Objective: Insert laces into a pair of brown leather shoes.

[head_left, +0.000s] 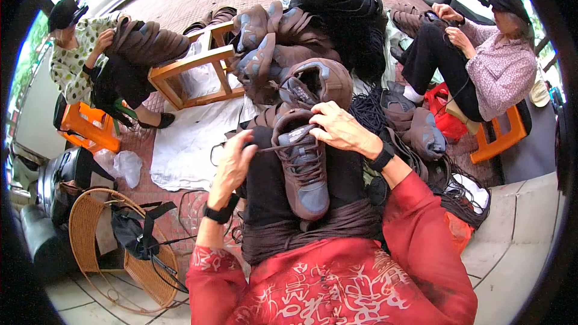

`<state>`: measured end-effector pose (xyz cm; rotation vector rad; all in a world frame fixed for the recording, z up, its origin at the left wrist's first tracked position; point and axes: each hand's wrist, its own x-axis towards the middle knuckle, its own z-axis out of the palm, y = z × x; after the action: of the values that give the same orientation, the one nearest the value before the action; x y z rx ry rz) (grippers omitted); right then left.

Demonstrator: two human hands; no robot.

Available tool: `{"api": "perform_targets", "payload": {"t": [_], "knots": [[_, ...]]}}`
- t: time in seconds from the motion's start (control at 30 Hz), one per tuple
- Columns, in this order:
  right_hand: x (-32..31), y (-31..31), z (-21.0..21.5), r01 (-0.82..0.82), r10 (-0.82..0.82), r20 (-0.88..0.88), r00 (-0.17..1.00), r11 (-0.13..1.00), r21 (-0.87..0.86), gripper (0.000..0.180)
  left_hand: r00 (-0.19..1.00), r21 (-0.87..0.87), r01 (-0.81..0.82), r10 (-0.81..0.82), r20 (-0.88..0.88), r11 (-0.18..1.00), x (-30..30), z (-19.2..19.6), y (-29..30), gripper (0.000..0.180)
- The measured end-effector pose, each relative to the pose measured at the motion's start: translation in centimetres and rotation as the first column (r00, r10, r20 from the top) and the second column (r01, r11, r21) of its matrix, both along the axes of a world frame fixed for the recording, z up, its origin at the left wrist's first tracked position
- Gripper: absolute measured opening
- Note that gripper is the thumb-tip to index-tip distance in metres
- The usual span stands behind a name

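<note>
Many brown shoes (pixel 271 48) heap on white cloth (pixel 192 132) over brick paving. One brown shoe (pixel 304 168) lies on the lap; right hand (pixel 340 126) grips its tongue, left hand (pixel 232 162) pinches its lace (pixel 274 147).

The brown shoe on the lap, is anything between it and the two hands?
Nothing visible. The right hand rests on the shoe at its tongue, and the left hand pulls a lace off its side.
</note>
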<state>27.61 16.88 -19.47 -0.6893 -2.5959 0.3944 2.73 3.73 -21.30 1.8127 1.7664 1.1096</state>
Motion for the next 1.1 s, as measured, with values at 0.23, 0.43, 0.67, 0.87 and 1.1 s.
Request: {"api": "perform_targets", "payload": {"t": [0.23,0.43,0.67,0.87,1.1], "knots": [[-0.8,0.0,0.1,0.013,-0.013,-0.002,1.000,1.000,-0.001,0.021,0.940,-0.211,0.140,-0.063,0.335,0.967,0.9,1.1,0.9,0.020],[-0.6,0.0,1.8,-0.017,0.023,-0.053,0.998,0.994,0.105,0.018,0.670,-0.254,0.183,0.069,0.739,0.950,-0.3,3.7,-0.4,0.009],[1.5,1.0,7.4,-0.200,-0.050,-0.295,0.954,0.629,-0.752,0.014,0.164,0.231,0.328,-0.296,0.941,0.916,0.1,7.6,-0.8,0.022],[1.8,-0.9,10.0,-0.608,-0.126,-0.609,0.783,0.051,-0.792,0.034,0.346,0.162,0.194,-0.222,0.912,0.967,2.6,10.0,0.0,0.024],[-1.9,-3.2,12.2,-0.337,-0.055,-0.475,0.878,0.635,-0.696,0.018,0.673,0.205,-0.043,-0.123,0.730,0.978,5.1,11.0,1.3,0.014]]}}
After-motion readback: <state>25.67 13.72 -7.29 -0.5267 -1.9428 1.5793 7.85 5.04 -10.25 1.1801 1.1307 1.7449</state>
